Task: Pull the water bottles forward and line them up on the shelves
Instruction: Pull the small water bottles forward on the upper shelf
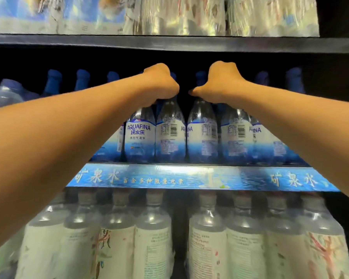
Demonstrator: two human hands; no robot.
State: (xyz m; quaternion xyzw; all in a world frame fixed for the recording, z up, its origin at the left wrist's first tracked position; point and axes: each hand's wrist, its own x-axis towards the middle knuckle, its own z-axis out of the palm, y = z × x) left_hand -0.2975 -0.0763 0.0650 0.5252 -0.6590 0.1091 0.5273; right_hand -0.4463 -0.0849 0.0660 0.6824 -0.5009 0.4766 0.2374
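Observation:
Several clear Aquafina water bottles (170, 135) with blue and white labels stand in a row at the front of the middle shelf (189, 178). My left hand (159, 85) is curled over the tops of the bottles left of centre. My right hand (222, 83) is curled over the tops of the bottles (202, 135) right of centre. The caps under both hands are hidden. More blue-capped bottles (53, 81) stand further back in the dark.
Below, shrink-wrapped packs of white-labelled bottles (153, 238) fill the lower shelf. Wrapped packs (169, 15) sit on the top shelf, above a dark shelf edge (169, 43). A wrapped pack with blue caps (4, 93) lies at the far left.

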